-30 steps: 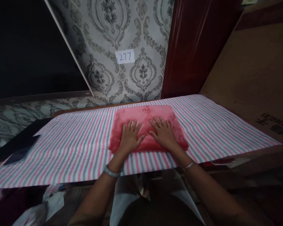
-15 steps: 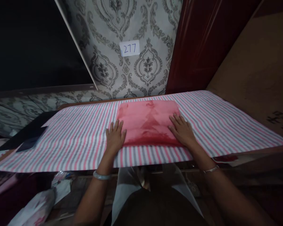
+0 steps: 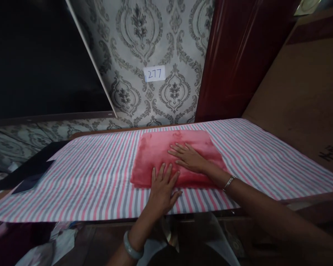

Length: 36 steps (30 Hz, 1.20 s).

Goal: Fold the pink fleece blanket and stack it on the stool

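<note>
A folded pink plush cloth (image 3: 151,149) lies flat, its nap darker in patches and along the near edge. It rests on a pink, grey and white striped cover (image 3: 100,173) spread over a table. My left hand (image 3: 163,186) lies with fingers apart on the near edge of the plush cloth, left of its middle. Farther in, my right hand (image 3: 189,158) is stretched flat on top of it, fingers pointing left. Neither hand grasps anything. Whether the plush piece is a blanket or a towel I cannot tell.
A large dark screen (image 3: 44,59) stands at the back left. On the patterned wall hangs a paper marked 277 (image 3: 154,73). A red door panel (image 3: 233,55) and a cardboard box (image 3: 299,92) border the right. A dark flat item (image 3: 30,183) lies at the left end.
Both hands have moved from the plush cloth's side edges inward onto it, the right one reaching toward the middle. The view has tilted, so the table appears lower.
</note>
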Each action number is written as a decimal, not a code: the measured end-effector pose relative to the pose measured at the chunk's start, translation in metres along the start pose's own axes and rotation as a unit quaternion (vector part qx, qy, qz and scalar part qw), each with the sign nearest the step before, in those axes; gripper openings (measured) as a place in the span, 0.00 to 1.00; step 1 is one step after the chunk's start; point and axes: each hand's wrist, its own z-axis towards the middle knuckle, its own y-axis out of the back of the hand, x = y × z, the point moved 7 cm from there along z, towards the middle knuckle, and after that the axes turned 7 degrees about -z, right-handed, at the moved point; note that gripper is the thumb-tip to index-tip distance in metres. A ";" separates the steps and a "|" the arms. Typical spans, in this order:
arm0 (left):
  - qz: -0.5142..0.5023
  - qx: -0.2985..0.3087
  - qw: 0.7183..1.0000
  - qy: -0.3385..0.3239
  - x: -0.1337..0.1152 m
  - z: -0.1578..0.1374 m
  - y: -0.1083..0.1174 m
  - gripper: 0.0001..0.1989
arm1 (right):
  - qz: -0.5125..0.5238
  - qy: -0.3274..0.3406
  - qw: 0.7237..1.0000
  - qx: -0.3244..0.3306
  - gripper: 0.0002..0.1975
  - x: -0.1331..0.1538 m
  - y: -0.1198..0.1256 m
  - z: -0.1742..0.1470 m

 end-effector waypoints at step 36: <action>0.021 -0.162 0.983 0.084 0.013 -0.037 0.003 0.32 | 0.072 0.193 0.978 0.022 0.28 0.060 -0.008 0.070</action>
